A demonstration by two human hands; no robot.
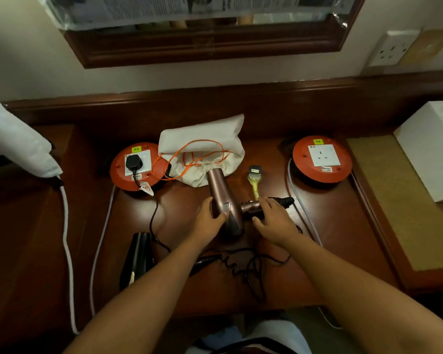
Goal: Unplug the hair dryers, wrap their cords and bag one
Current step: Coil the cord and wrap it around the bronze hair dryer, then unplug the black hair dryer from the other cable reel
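Observation:
A rose-gold hair dryer (221, 192) lies mid-desk with its nozzle in the mouth of a white drawstring bag (202, 141) that has orange cords. My left hand (210, 221) grips the dryer's body. My right hand (271, 218) holds its folded handle. Its black plug (255, 171) lies loose on the desk, with a yellow tie (255, 185) below it. A black hair dryer (137, 256) lies at front left. Its cord runs to a black plug (133, 162) seated in the left orange socket reel (118, 172). A tangle of black cord (241, 267) lies between my forearms.
A second orange socket reel (322, 159) with nothing plugged in sits at the right. A white box (435, 149) stands at far right. White fabric (16, 146) hangs at left, with a white cable (67, 238) running down. A wall socket (391, 48) and a mirror frame (202, 49) are behind.

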